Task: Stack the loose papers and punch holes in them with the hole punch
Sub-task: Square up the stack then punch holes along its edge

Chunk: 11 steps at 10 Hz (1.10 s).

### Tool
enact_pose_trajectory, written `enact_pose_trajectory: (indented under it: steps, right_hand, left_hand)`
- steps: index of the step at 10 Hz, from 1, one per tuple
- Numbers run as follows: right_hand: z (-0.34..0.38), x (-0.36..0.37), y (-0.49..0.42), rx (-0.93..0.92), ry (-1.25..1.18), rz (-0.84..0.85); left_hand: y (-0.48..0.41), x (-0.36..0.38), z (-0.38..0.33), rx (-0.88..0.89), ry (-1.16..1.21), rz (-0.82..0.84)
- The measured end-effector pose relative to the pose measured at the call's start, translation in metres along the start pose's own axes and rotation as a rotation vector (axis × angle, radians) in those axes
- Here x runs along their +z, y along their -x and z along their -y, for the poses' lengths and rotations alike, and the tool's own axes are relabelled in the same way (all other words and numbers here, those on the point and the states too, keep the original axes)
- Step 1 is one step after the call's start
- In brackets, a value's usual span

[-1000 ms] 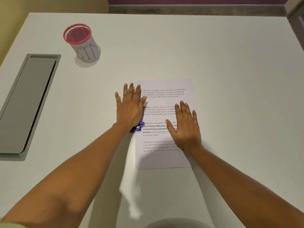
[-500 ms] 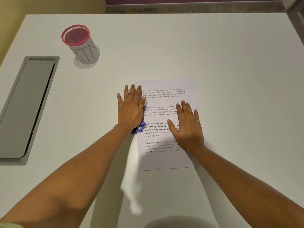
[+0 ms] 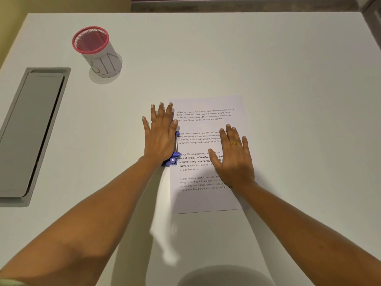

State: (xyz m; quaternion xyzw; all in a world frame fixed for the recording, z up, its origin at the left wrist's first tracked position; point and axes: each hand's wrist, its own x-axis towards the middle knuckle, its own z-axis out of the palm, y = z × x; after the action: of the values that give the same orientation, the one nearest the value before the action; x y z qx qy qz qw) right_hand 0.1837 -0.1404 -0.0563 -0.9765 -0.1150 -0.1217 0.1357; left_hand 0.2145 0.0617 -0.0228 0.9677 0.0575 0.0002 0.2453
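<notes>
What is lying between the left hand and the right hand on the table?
In the head view, the blue hole punch peeks out beside the left hand, then printed paper runs to the right hand.

Your work surface is a plain white table (image 3: 268, 58). Lying directly on it you have a printed paper stack (image 3: 206, 124) near the centre, with a blue hole punch (image 3: 172, 159) on the table at the stack's left edge. At the far left stands a pink-rimmed mesh cup (image 3: 97, 51) lettered "BIN", and nearer you a grey recessed cover panel (image 3: 31, 129) is set into the tabletop.
</notes>
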Motion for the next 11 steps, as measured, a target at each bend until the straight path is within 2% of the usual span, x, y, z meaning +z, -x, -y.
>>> enact_pose_trajectory:
  steps: [11]
  right_hand:
    - [-0.0019, 0.0028, -0.0004, -0.001, 0.007, -0.004]
  left_hand:
    - [-0.0001, 0.0047, 0.0045, -0.079, 0.019, 0.029]
